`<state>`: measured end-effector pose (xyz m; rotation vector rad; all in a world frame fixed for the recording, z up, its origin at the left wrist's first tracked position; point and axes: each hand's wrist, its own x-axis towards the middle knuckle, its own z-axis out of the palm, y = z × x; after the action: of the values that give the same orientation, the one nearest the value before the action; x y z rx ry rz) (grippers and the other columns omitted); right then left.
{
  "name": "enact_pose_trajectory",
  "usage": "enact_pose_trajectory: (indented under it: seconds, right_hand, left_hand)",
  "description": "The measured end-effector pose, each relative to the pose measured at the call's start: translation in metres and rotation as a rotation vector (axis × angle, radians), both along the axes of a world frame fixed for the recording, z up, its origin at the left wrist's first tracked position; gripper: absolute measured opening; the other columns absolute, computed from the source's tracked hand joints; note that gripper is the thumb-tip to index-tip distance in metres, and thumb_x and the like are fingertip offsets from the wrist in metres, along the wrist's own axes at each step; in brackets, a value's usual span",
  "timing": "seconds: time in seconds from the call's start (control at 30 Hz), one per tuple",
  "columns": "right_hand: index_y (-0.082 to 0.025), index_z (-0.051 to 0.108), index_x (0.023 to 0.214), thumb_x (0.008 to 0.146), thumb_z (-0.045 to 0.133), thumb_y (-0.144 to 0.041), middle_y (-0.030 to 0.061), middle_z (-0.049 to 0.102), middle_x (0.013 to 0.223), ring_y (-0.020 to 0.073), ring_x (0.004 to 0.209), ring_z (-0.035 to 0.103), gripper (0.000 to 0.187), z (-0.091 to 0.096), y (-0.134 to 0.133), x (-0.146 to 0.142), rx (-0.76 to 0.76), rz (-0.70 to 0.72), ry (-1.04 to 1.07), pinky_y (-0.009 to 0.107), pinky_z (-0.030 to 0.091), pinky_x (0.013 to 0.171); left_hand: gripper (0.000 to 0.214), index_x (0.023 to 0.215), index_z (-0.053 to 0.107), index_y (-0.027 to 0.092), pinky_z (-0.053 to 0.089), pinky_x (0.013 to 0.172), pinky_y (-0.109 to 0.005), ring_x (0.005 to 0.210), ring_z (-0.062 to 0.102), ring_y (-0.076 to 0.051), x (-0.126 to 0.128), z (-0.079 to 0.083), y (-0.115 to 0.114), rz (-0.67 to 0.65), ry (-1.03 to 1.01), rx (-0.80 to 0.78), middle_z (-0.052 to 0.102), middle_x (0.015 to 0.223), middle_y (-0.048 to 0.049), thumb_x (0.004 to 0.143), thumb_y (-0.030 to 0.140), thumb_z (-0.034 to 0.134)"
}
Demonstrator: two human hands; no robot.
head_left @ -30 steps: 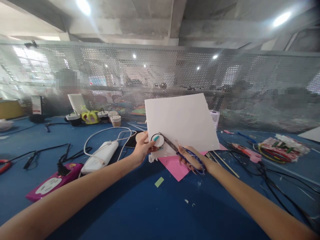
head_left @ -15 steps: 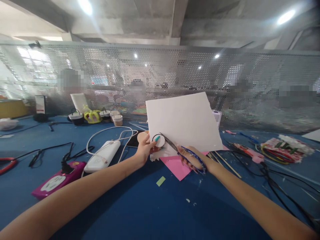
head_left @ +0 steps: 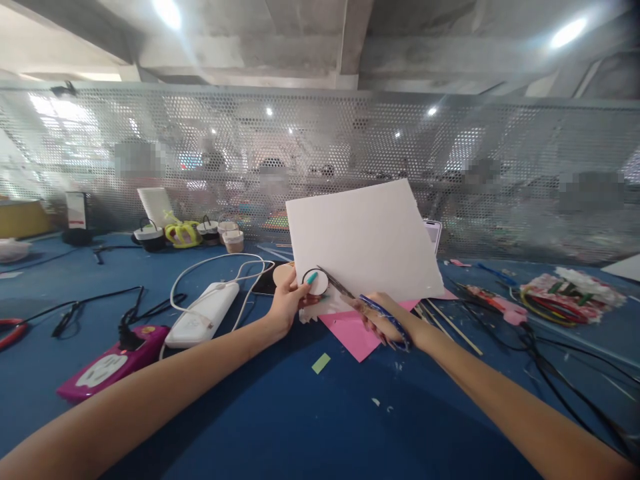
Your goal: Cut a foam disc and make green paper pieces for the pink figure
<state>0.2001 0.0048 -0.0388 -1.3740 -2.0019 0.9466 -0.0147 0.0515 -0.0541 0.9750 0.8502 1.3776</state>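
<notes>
Head view: the left hand [head_left: 286, 308] grips the white sheet [head_left: 367, 243] near its lower left corner, thumb with a turquoise nail pressed on a white disc [head_left: 318, 285] with a dark outline, which lies against the face of the sheet. The right hand [head_left: 383, 319] is closed around the blue handles of the scissors [head_left: 341, 287]. Blades point up and left, tips just beside the disc; whether they cut into the sheet, cannot tell. Sheet is tilted up, facing the wearer, above the blue table [head_left: 280, 420].

Pink paper [head_left: 353, 335] lies below the sheet, partly covered by the right hand. Green scrap [head_left: 321, 363] on the table, nearer the wearer. Thin sticks [head_left: 456, 328] right of the pink paper; a pink glue gun [head_left: 513, 312] farther right, among black cables. To the left: a white power bank [head_left: 203, 319] with white cable on top, and beside it a magenta power strip [head_left: 113, 365] with a black plug inserted. Small cups [head_left: 233, 241] stand farther back, near a perforated metal screen [head_left: 210, 140].
</notes>
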Motion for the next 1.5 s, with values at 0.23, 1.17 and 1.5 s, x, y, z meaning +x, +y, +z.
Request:
enact_pose_trajectory:
  seconds: [0.23, 1.17, 1.5]
  right_hand:
    - [-0.02, 0.043, 0.052, 0.077, 0.05, -0.065, -0.0033, 0.044, 0.035, 0.0097, 0.026, 0.045, 0.052, 0.003, -0.003, -0.005, -0.03, -0.018, 0.004, 0.018, 0.034, 0.024]
    - [-0.018, 0.047, 0.053, 0.078, 0.033, -0.078, 0.002, 0.052, 0.039, 0.0156, 0.035, 0.057, 0.067, 0.002, -0.005, -0.002, -0.072, 0.056, 0.023, 0.024, 0.046, 0.034]
    - [-0.009, 0.063, 0.085, 0.055, 0.002, -0.096, 0.0198, 0.069, 0.069, 0.0308, 0.068, 0.07, 0.11, 0.02, -0.005, 0.009, -0.524, 0.262, 0.32, 0.048, 0.055, 0.069]
  left_hand:
    - [0.07, 0.138, 0.041, 0.015, 0.057, 0.055, -0.025, 0.053, 0.067, -0.015, -0.001, -0.002, 0.002, -0.023, -0.004, 0.026, 0.071, 0.071, -0.0028, 0.073, 0.008, 0.069]
    - [0.057, 0.126, 0.055, 0.019, 0.055, 0.052, -0.023, 0.053, 0.063, -0.012, -0.006, 0.001, 0.011, -0.049, 0.044, 0.027, 0.071, 0.076, -0.0019, 0.072, 0.013, 0.069]
    - [0.055, 0.124, 0.058, 0.017, 0.056, 0.06, -0.027, 0.066, 0.067, -0.016, -0.009, 0.023, 0.009, -0.035, 0.126, 0.273, 0.07, 0.083, -0.0043, 0.072, 0.024, 0.071]
